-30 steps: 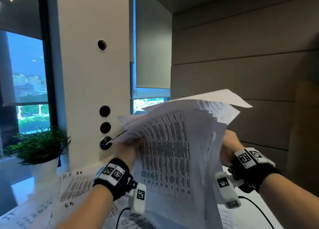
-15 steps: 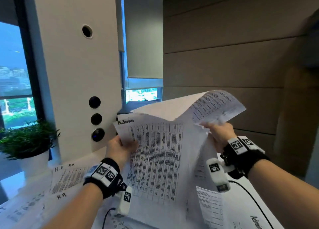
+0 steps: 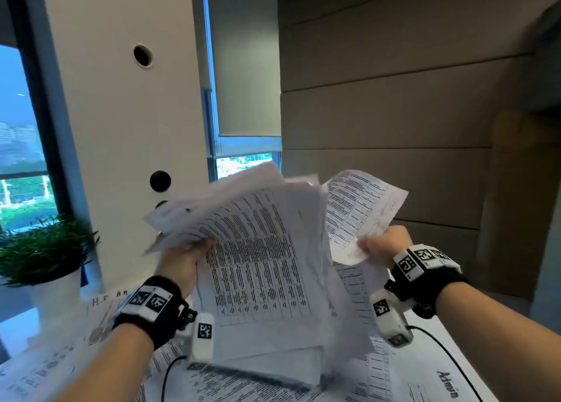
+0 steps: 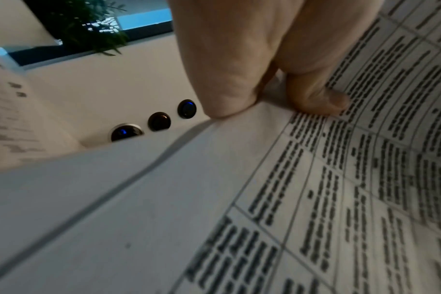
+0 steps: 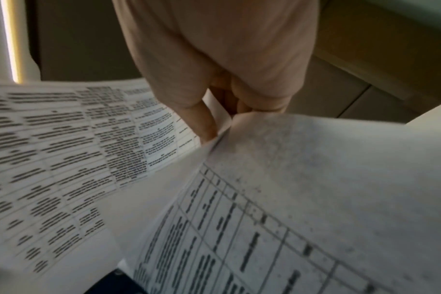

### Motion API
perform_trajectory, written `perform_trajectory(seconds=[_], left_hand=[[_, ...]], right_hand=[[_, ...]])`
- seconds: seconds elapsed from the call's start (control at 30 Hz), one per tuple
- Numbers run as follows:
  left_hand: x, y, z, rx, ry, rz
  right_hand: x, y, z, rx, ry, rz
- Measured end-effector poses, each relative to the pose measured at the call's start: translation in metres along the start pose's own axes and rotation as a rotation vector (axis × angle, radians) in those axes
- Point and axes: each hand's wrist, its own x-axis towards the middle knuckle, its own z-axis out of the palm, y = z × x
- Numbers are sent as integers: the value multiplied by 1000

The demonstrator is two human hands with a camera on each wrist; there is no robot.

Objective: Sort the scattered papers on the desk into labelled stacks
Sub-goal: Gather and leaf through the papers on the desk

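The left hand (image 3: 182, 262) grips a thick sheaf of printed papers (image 3: 258, 250) held up above the desk (image 3: 431, 359) — thumb on top. To its right, the right hand (image 3: 384, 244) pinches a single printed sheet (image 3: 361, 207), apart from the sheaf. More papers (image 3: 100, 316) lie on the desk — one marked "Admin" (image 3: 447, 383) at near right.

The table (image 3: 455, 338) is white and largely covered with printed sheets. At its left side lie papers marked "H.R" (image 3: 103, 313) in handwriting, and near the right front a sheet marked "Admin" (image 3: 446, 385). More printed sheets (image 3: 236, 386) lie overlapping across the near middle. A white pot with a green plant (image 3: 45, 265) stands at the far left corner.
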Motion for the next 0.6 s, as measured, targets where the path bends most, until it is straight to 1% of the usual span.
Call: perform_trajectory(seconds=[0.07, 0.1, 0.17, 0.23, 0.27, 0.33, 0.4, 0.43, 0.47, 0.53, 0.6], left_hand=[[-2, 4, -4, -88, 36, 12], [-3, 4, -5, -112, 50, 24], [-6, 6, -7, -58, 69, 21], [-9, 6, -5, 29, 65, -17], [-12, 7, -2, 65, 57, -18], [-14, 8, 1, -48, -21, -13], [-17, 11, 3, -225, -63, -54], [-17, 9, 2, -271, -67, -67], [-17, 8, 3, -271, -47, -81], [-16, 3, 5, -187, 6, -97], [-16, 0, 12, -86, 22, -62]], right_hand=[[-2, -4, -2, -29, 30, -24], [-2, -6, -4, -37, 69, -38], [-1, -10, -6, -88, 113, -80], [-5, -13, -6, -138, 75, -130], [-5, -16, -7, -136, 79, -153], [-5, -20, -11, -83, 143, -143], [-6, -23, -17, -27, 176, -60], [-8, -23, -17, -42, 146, -26], [-10, -22, -15, -72, 86, -17], [-16, -20, -5, -91, -52, -44], [-24, -21, 8, 35, -142, -101]])
